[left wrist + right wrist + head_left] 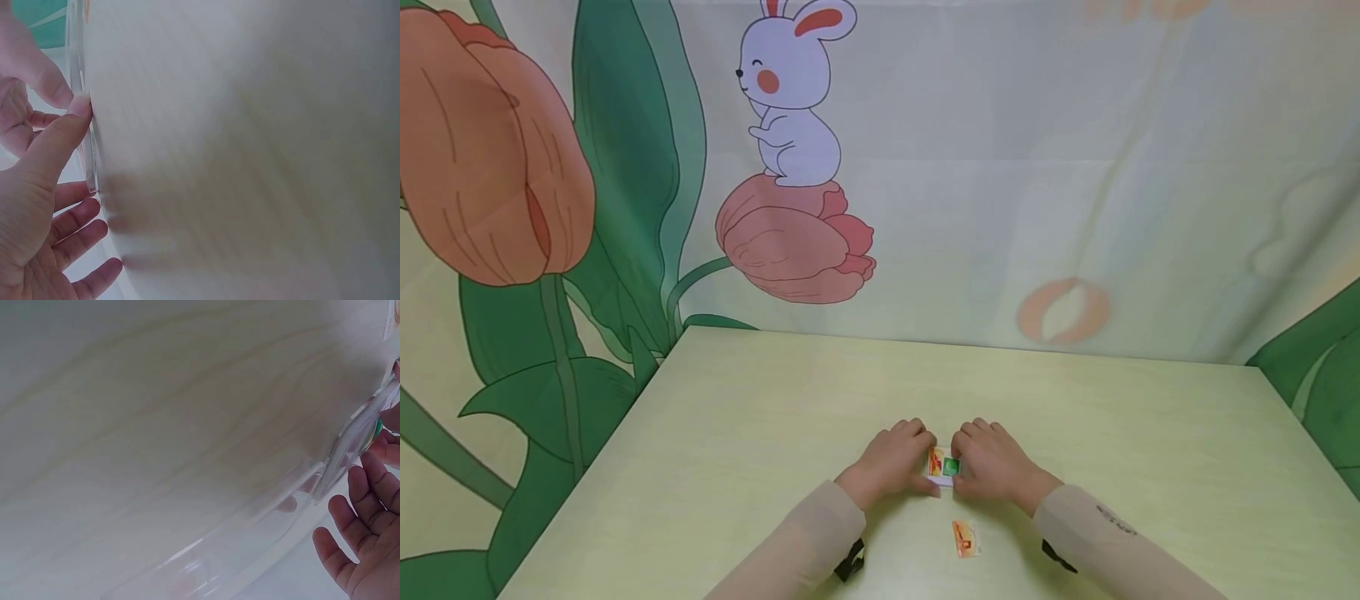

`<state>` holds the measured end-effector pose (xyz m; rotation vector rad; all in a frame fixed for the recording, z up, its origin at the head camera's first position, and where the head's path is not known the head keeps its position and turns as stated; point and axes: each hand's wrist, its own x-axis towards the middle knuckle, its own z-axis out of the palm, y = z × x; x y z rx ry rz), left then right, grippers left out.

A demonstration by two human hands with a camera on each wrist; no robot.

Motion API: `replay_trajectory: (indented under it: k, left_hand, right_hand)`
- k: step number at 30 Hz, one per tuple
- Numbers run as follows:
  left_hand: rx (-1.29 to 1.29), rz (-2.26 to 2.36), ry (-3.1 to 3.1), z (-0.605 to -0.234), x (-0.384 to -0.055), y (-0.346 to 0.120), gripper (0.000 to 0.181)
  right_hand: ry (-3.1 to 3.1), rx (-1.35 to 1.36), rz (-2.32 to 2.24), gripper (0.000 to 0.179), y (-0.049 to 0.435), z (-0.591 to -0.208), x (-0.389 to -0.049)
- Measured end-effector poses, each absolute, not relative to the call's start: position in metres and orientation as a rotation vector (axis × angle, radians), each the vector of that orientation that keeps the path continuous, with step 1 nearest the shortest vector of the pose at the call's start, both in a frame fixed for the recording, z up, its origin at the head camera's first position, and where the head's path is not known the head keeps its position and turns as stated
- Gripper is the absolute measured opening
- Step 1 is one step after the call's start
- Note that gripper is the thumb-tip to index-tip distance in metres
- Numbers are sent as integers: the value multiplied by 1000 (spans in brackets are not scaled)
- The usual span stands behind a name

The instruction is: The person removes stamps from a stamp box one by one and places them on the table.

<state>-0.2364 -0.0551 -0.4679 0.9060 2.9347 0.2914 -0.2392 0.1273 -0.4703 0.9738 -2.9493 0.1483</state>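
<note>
Between both hands on the table lies a small flat printed piece (943, 465), orange on its left and green on its right, with a pale lower edge. My left hand (893, 458) holds its left side; in the left wrist view thumb and forefinger pinch a thin, clear plastic edge (93, 165), other fingers spread. My right hand (992, 467) grips its right side, thumb toward me. In the right wrist view a flat clear plastic piece (340, 447) tilts beside the fingers, its grip partly cut off by the frame. A small orange card (966, 538) lies nearer me.
The pale wood-grain table (737, 433) extends to both sides and behind the hands. A printed cloth (955, 167) with a rabbit and tulips hangs along its far edge. Clear plastic (206, 562) stretches across the lower part of the right wrist view.
</note>
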Motion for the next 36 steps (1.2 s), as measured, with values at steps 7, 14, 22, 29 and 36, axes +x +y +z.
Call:
replay_trajectory:
  k: [7,14,22,29,36]
  left_hand:
    - [903,297,2935,-470,-236,-54,59]
    - [921,303,2943,-470,-237,-54,59]
    - [934,308,2953,-468,-236,-55,58]
    - [932,316,2948,-469,-237,-55,58]
    - [918,309,2937,-470,-237,-54,59]
  right_hand:
    - [-2939,978,153,23,129,-472,-238]
    - [-2925,986,174,24,130,-472,-238]
    - [-2943,983,251,29,132,-469,-239]
    - [-3009,853,468,24,129,-464,-238]
    - [-3082,686,555,18,126,-463,-239]
